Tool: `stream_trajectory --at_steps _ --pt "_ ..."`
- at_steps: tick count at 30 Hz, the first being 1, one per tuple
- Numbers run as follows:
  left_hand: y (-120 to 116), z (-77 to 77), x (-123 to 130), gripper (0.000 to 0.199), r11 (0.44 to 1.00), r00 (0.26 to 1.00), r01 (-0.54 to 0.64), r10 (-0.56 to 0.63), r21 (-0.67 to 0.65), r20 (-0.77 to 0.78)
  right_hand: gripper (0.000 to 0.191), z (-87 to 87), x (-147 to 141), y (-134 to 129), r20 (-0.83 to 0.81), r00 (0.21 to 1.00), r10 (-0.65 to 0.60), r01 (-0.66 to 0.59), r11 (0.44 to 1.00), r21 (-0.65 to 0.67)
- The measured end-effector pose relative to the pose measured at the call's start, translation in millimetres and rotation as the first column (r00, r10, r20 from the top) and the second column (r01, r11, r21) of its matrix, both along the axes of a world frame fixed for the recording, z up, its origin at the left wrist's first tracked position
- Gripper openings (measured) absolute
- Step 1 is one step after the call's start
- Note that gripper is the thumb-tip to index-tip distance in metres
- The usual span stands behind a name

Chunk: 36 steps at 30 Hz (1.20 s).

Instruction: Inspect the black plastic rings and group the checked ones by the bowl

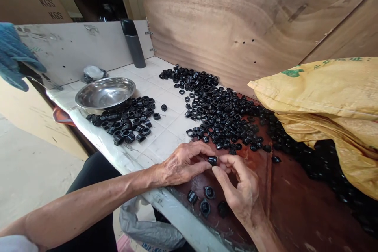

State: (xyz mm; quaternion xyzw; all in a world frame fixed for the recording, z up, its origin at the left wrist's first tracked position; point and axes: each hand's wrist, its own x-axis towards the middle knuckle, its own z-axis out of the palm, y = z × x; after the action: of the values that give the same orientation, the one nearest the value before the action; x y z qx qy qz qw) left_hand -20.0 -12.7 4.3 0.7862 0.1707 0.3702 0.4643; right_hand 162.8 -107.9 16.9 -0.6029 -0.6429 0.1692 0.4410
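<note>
Between the fingertips of both hands is a small black plastic cap, held just above the table's front part. My left hand pinches it from the left with thumb and fingers. From the right, my right hand closes thumb and forefinger at its other end; the fingertips partly hide the piece. Below the hands, several loose black fittings lie on the brown sheet, among them a ribbed one and a round one with ears. Beyond the hands spreads a large heap of black rings.
A steel bowl stands at the left beside a pile of black fittings. Behind are a dark thermos flask and a wooden board. A yellow woven sack lies at the right, above more black parts.
</note>
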Motion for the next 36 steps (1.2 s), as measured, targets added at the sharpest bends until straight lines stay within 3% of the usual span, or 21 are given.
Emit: stream_trajectory --at_steps 3,9,11,14,16,18,20,22,25,27,31,36 --pt "0 -1.4 1 0.021 0.999 0.999 0.025 -0.026 0.027 0.019 0.015 -5.6 0 0 -0.078 0.997 -0.001 0.0 1.0 -0.02" --pt "-2 -11.9 -2 0.027 0.951 0.998 0.036 -0.017 0.306 -0.065 0.021 -15.5 -4 -3 -0.291 0.955 -0.049 -0.043 0.953 -0.301" --pt "-3 -12.8 -4 0.029 0.951 0.991 0.073 -0.034 0.301 -0.133 0.022 -13.3 -2 -3 -0.291 0.956 -0.044 -0.074 0.922 -0.381" --pt "-5 -7.7 -5 0.029 0.971 0.948 0.127 -0.058 0.204 -0.313 0.034 -9.6 11 -1 -0.13 0.991 -0.03 -0.027 0.911 -0.413" --pt "-5 -3.1 -4 0.02 0.972 0.91 0.164 -0.084 0.167 -0.406 0.039 -11.3 24 2 0.055 0.99 -0.13 0.141 0.939 -0.313" --pt "-5 -1.5 -2 0.017 0.973 0.895 0.159 -0.072 0.165 -0.441 0.029 -17.7 37 6 0.171 0.944 -0.283 0.313 0.932 -0.184" --pt "-4 -4.5 -1 0.039 0.978 0.895 0.081 0.014 0.193 -0.445 0.023 -26.9 45 9 0.233 0.92 -0.313 0.344 0.933 -0.104" --pt "-2 -10.6 0 0.047 0.969 0.886 -0.087 0.182 0.233 -0.427 0.025 -35.9 47 12 0.298 0.924 -0.241 0.276 0.957 -0.083" --pt "4 -19.2 0 0.031 0.892 0.808 -0.388 0.45 0.232 -0.381 0.009 -44.4 43 15 0.367 0.918 -0.147 0.187 0.98 -0.073" --pt "8 -22.5 -1 0.016 0.843 0.756 -0.486 0.538 0.231 -0.373 0.006 -45.8 39 14 0.372 0.921 -0.116 0.143 0.989 -0.045" --pt "16 -25.9 0 0.026 0.819 0.707 -0.489 0.573 0.299 -0.414 0.015 -43.9 28 10 0.27 0.96 -0.072 0.096 0.992 -0.077" --pt "17 -27.2 2 0.009 0.853 0.743 -0.385 0.513 0.353 -0.431 0.015 -43.6 20 6 0.123 0.991 -0.044 0.058 0.992 -0.115"
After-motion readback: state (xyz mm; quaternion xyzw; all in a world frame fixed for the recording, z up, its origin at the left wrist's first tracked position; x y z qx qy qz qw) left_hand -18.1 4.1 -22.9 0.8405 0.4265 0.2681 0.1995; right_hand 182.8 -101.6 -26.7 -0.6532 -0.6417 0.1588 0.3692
